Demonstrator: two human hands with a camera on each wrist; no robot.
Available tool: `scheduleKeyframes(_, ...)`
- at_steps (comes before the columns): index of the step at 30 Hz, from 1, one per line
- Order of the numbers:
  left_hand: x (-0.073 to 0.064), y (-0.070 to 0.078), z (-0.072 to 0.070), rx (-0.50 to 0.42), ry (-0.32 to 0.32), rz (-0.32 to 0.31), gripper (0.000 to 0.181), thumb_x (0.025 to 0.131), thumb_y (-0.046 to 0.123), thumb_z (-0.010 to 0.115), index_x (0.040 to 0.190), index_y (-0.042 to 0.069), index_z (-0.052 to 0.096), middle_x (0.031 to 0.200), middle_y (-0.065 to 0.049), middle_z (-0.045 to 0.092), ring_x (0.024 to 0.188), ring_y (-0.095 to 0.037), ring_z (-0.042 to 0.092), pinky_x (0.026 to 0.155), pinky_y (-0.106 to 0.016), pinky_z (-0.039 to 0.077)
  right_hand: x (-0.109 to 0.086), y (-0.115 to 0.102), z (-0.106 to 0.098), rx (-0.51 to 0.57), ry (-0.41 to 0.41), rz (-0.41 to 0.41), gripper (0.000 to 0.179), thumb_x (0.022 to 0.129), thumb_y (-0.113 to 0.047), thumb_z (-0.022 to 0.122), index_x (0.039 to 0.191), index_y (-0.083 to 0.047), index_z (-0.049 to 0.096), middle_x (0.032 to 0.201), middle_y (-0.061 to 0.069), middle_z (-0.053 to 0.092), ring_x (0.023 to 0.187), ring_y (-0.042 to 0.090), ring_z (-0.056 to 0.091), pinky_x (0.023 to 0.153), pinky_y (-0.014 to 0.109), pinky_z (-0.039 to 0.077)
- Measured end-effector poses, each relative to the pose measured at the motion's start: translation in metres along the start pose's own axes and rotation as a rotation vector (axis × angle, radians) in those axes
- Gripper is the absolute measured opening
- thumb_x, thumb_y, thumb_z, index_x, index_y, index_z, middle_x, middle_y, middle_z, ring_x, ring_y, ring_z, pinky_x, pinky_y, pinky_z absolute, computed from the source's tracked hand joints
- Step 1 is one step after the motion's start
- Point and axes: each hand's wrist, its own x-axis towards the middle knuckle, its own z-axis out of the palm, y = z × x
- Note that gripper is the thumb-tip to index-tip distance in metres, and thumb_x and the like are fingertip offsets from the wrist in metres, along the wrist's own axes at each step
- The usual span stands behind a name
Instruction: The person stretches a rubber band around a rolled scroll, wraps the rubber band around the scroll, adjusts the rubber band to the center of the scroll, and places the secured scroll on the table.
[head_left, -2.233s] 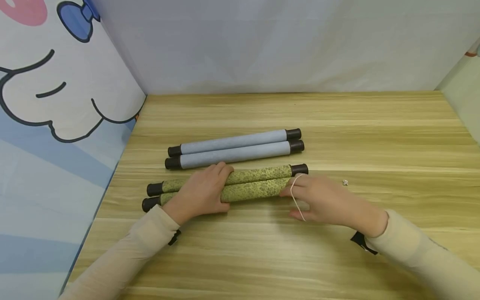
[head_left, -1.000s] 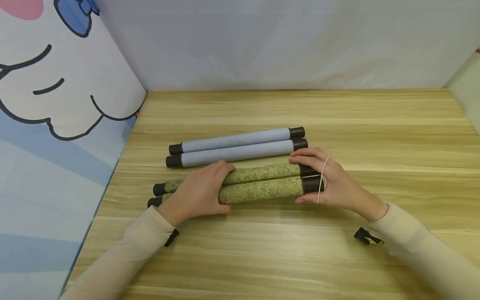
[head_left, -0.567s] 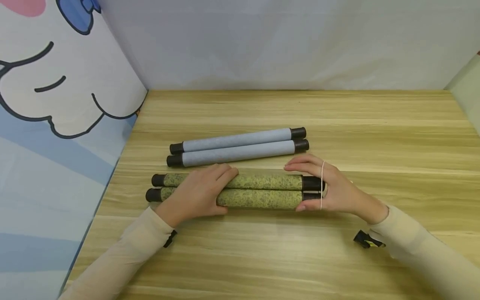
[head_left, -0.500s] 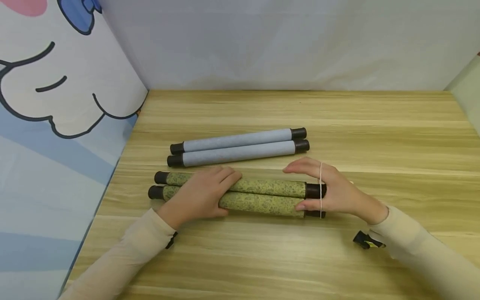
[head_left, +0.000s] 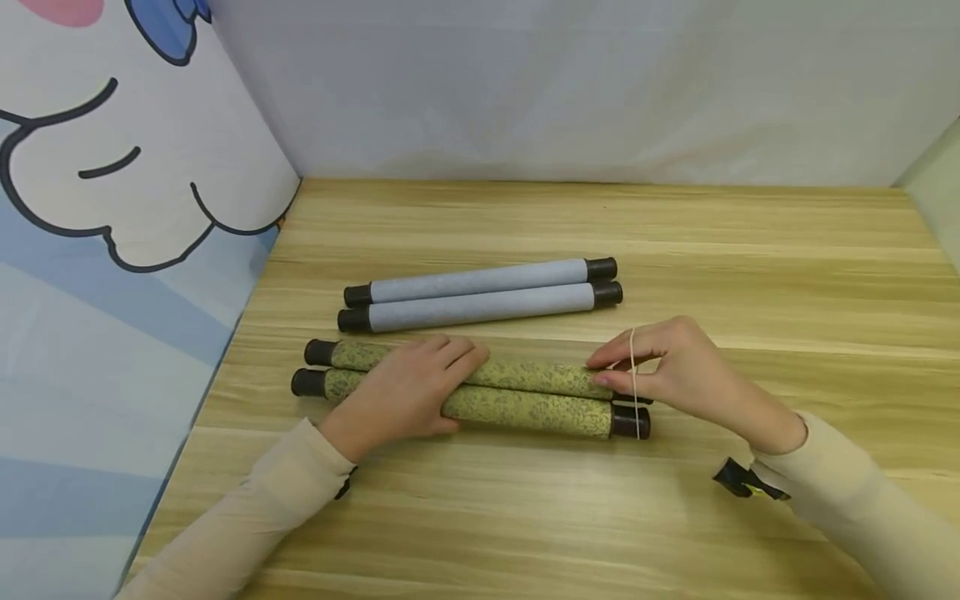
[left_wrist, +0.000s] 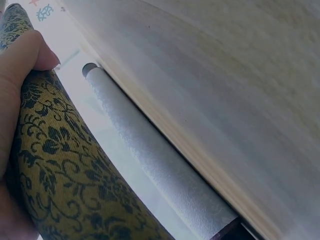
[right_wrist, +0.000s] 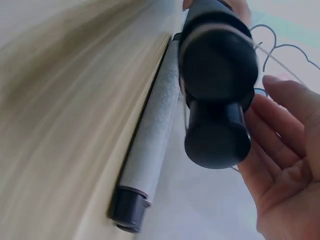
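Note:
A scroll [head_left: 525,412], covered in yellow-green floral cloth, is rolled up from both ends into two rolls lying side by side, with dark end knobs. My left hand [head_left: 408,387] grips it left of its middle, fingers over the far roll and thumb on the near side. At the scroll's right end, my right hand [head_left: 678,367] has thumb and fingertips drawn close together by the far roll. A thin white rubber band [head_left: 634,379] stretches from these fingers down over the near knob. In the right wrist view it loops round the knobs [right_wrist: 217,140].
Behind lies a second scroll [head_left: 480,308], pale grey-blue with dark knobs, also in two rolls. The wooden tabletop [head_left: 675,233] meets a white cloth backdrop [head_left: 555,92]. A printed cartoon sheet [head_left: 150,200] hangs at the left. Black straps [head_left: 738,479] show under the sleeves.
My right hand has moved onto the scroll's right end, bringing the band over the knobs, and its spread fingers have closed together. The scroll's right end has swung toward the front.

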Motion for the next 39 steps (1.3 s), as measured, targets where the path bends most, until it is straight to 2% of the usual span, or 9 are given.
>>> scheduleKeyframes(8,0.000,-0.001,-0.001,0.025,0.008,0.001,0.093,0.064,0.049,0.089,0.140,0.011,0.051,0.125,-0.002,0.062,0.109,-0.020,0.063,0.091,-0.037,0.057,0.004,-0.008,-0.002,-0.228,0.096,-0.203,0.020,0.068,-0.001,0.084,0.080,-0.016,0.078,0.078,-0.005,0.077,0.067,0.008,0.072,0.060,0.013,0.054)
scheduleKeyframes(12,0.000,0.000,0.002,0.049,-0.023,0.023,0.092,0.064,0.049,0.089,0.139,0.010,0.052,0.122,-0.002,0.062,0.106,-0.019,0.063,0.087,-0.036,0.058,0.006,-0.011,-0.007,-0.288,0.097,-0.243,0.018,0.068,-0.001,0.084,0.079,-0.014,0.077,0.077,-0.004,0.076,0.064,0.006,0.070,0.056,0.015,0.053)
scheduleKeyframes(15,-0.001,0.001,0.003,0.022,-0.048,0.003,0.091,0.065,0.049,0.089,0.139,0.009,0.052,0.124,-0.004,0.062,0.109,-0.020,0.064,0.087,-0.037,0.059,0.006,-0.012,-0.009,-0.293,0.091,-0.246,0.019,0.068,-0.001,0.084,0.080,-0.014,0.077,0.079,-0.004,0.076,0.065,0.006,0.070,0.058,0.014,0.053)
scheduleKeyframes(17,-0.001,0.001,0.003,-0.008,-0.047,-0.022,0.090,0.065,0.048,0.089,0.138,0.009,0.053,0.125,-0.004,0.062,0.111,-0.021,0.063,0.089,-0.038,0.058,0.005,-0.012,-0.010,-0.292,0.096,-0.253,0.014,0.073,-0.006,0.084,0.081,-0.014,0.077,0.080,-0.005,0.076,0.067,0.007,0.070,0.059,0.016,0.054)
scheduleKeyframes(19,0.000,0.000,0.002,-0.019,-0.045,-0.041,0.091,0.064,0.048,0.089,0.138,0.009,0.053,0.126,-0.004,0.062,0.113,-0.021,0.063,0.091,-0.037,0.058,0.005,-0.011,-0.010,-0.288,0.105,-0.266,0.006,0.084,-0.019,0.078,0.082,-0.014,0.077,0.080,-0.005,0.076,0.068,0.008,0.071,0.060,0.017,0.054)
scheduleKeyframes(23,0.001,-0.001,0.000,-0.017,-0.045,-0.056,0.091,0.063,0.048,0.090,0.137,0.009,0.053,0.126,-0.004,0.062,0.113,-0.021,0.063,0.092,-0.036,0.058,0.005,-0.010,-0.009,-0.261,0.121,-0.299,0.040,0.100,-0.040,0.051,0.083,-0.014,0.077,0.082,-0.004,0.076,0.071,0.010,0.072,0.063,0.019,0.056)
scheduleKeyframes(28,0.001,-0.001,0.000,-0.016,-0.040,-0.057,0.090,0.062,0.048,0.090,0.136,0.010,0.054,0.125,-0.003,0.063,0.111,-0.020,0.064,0.088,-0.035,0.059,0.004,-0.010,-0.009,-0.245,0.127,-0.317,0.044,0.101,-0.042,0.046,0.083,-0.015,0.076,0.081,-0.005,0.076,0.071,0.009,0.071,0.064,0.019,0.056)
scheduleKeyframes(33,0.001,-0.001,-0.001,-0.019,-0.030,-0.055,0.091,0.062,0.049,0.090,0.135,0.009,0.055,0.123,-0.003,0.063,0.110,-0.020,0.064,0.088,-0.035,0.059,0.004,-0.011,-0.010,-0.291,0.139,-0.323,0.042,0.101,-0.042,0.047,0.086,-0.015,0.076,0.085,-0.004,0.076,0.074,0.011,0.072,0.064,0.025,0.057)
scheduleKeyframes(39,0.001,-0.001,-0.002,-0.024,-0.026,-0.057,0.090,0.062,0.048,0.090,0.135,0.010,0.054,0.123,-0.003,0.063,0.110,-0.020,0.064,0.090,-0.035,0.058,0.003,-0.006,-0.013,-0.346,0.099,-0.378,0.033,0.104,-0.030,0.048,0.097,-0.014,0.076,0.101,0.001,0.075,0.093,0.020,0.070,0.079,0.035,0.056)
